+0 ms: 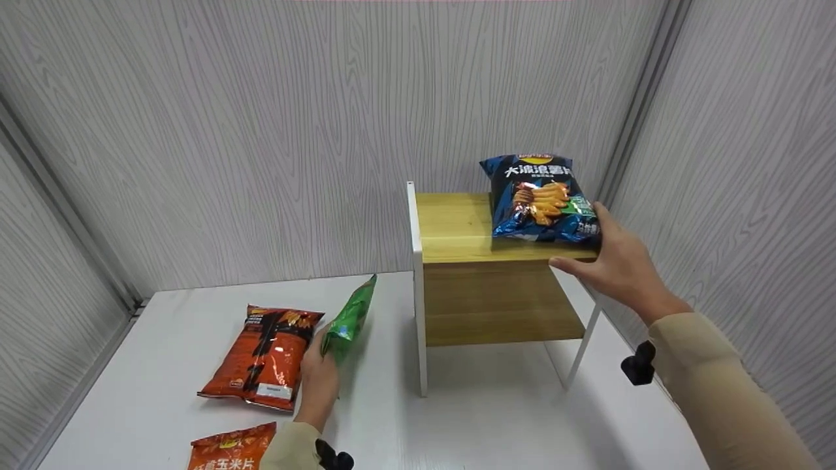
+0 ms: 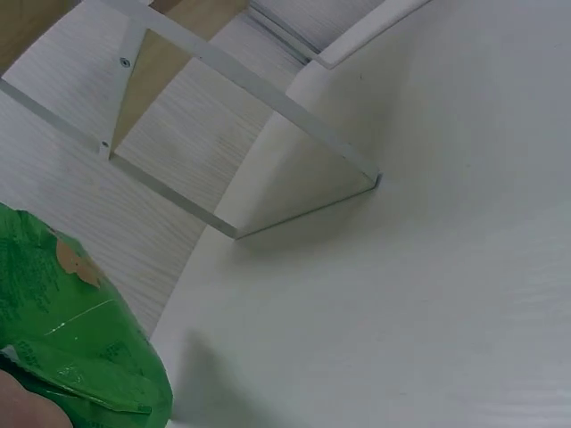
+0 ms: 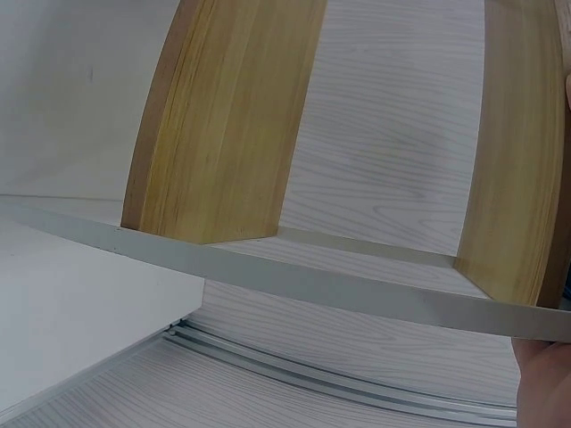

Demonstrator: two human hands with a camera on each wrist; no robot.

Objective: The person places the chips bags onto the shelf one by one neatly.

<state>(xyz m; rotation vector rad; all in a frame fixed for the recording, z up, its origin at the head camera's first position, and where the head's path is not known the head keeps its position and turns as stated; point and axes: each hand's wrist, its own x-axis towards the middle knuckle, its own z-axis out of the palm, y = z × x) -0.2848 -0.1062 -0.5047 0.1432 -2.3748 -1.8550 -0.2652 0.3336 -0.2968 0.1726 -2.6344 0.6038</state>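
Note:
My left hand point(image 1: 320, 375) grips a green snack bag point(image 1: 353, 320), which stands edge-on to the head view above the white table. In the left wrist view the same green bag fills the lower left corner, with a bit of finger below it. My right hand point(image 1: 620, 261) holds the right side of a two-tier wooden shelf point(image 1: 457, 245); its thumb lies along the top board's front edge, and its fingers are outside the white frame point(image 3: 357, 290). Right beside those fingers, a blue chip bag point(image 1: 545, 202) leans back on the top board.
An orange and black chip bag point(image 1: 264, 359) lies on the white table point(image 1: 157, 365) left of my left hand. Nearer, an orange corn chip bag point(image 1: 228, 447) is partly hidden by my sleeve. The shelf's lower board point(image 1: 499, 303) holds nothing. Grey wood-grain walls point(image 1: 261, 130) enclose the table.

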